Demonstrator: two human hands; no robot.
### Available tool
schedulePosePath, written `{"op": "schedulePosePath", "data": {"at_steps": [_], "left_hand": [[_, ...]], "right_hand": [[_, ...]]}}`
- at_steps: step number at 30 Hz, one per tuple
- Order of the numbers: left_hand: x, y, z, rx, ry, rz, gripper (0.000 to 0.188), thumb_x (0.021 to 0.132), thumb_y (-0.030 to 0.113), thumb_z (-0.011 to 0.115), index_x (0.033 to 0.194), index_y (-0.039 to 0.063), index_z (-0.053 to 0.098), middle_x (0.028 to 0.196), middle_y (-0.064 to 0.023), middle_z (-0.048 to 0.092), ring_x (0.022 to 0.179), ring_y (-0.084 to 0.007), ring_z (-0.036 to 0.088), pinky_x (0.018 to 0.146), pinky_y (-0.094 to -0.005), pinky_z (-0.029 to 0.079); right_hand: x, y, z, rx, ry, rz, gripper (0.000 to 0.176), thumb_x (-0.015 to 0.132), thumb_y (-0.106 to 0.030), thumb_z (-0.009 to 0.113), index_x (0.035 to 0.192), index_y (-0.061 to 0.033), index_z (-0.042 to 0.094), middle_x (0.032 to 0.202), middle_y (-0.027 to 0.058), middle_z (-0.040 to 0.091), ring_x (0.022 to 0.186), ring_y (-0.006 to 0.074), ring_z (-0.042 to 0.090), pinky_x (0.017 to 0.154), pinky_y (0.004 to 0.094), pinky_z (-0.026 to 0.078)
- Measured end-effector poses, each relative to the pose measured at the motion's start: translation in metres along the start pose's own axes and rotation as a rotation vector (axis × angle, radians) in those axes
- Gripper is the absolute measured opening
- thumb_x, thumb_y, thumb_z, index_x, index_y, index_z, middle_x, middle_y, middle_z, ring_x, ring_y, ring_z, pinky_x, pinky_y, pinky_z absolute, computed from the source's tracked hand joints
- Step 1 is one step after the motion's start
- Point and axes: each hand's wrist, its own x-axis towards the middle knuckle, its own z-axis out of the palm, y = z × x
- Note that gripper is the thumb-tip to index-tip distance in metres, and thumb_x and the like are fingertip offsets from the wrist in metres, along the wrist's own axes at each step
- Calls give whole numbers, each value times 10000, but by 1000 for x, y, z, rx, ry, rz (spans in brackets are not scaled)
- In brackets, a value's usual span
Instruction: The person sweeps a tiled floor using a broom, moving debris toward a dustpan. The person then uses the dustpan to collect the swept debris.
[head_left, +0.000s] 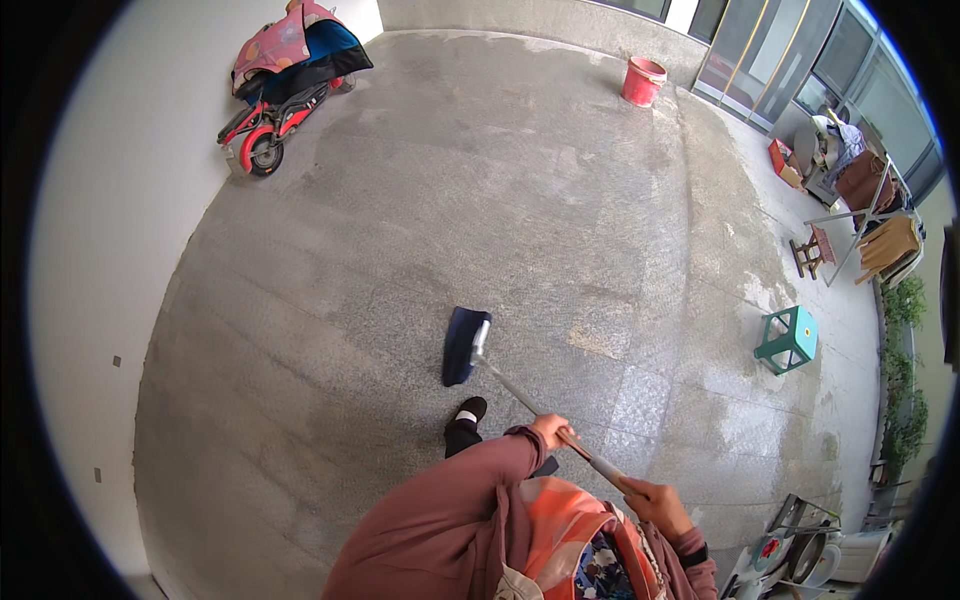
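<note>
A long-handled floor broom with dark bristles (463, 346) rests on the wet grey paving (420, 247) ahead of my feet. Its pole (514, 388) slants down to the right, towards my body. Partway along the pole, my left hand (553, 430) is closed around it. My right hand (660, 504) grips the same pole nearer its upper end, close to my waist. One dark shoe (472, 409) shows just below the broom head.
A red scooter (264, 150) under covers stands by the white wall at upper left. A red bucket (643, 81) is near the glass doors. On the right are a green plastic stool (786, 339), a small wooden stool (814, 251), a clothes rack (870, 214) and stacked basins (808, 559).
</note>
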Motion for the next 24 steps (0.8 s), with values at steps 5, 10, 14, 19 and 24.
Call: {"op": "schedulePosePath", "data": {"at_steps": [5,10,14,19,24], "left_hand": [[-10,-15,137,117,-422,-308,166,875,113,546,735,25,526,687,-100,566,705,-254,604,742,-398,526],[-41,9,202,93,-508,-395,254,905,187,537,689,62,492,665,-96,556,669,-265,604,666,-393,499],[-57,74,186,-11,-593,-330,166,895,83,482,740,70,423,596,-20,448,556,-189,504,661,-386,497],[-86,194,59,-344,-358,-95,199,907,50,470,742,90,365,600,10,396,577,-134,432,752,-371,446],[-150,298,-112,-484,51,284,278,883,-8,444,674,110,303,625,-33,383,579,-159,397,752,-392,391]], "right_hand": [[-36,-149,-46,-539,259,-98,292,784,-122,610,1059,-28,639,714,174,628,595,355,611,525,396,484],[-15,-268,-33,-915,165,28,265,779,-123,614,1028,-35,629,683,159,594,537,341,584,490,416,468],[31,-309,-19,-944,117,-106,298,747,-104,631,1031,-16,610,605,135,531,473,318,532,445,423,427],[138,-305,-2,-667,-70,-464,228,756,-86,597,967,0,608,577,126,514,480,313,543,429,406,434],[270,-282,77,-207,-328,-647,265,760,-81,600,1015,-6,613,660,199,568,589,364,577,529,415,452]]}}
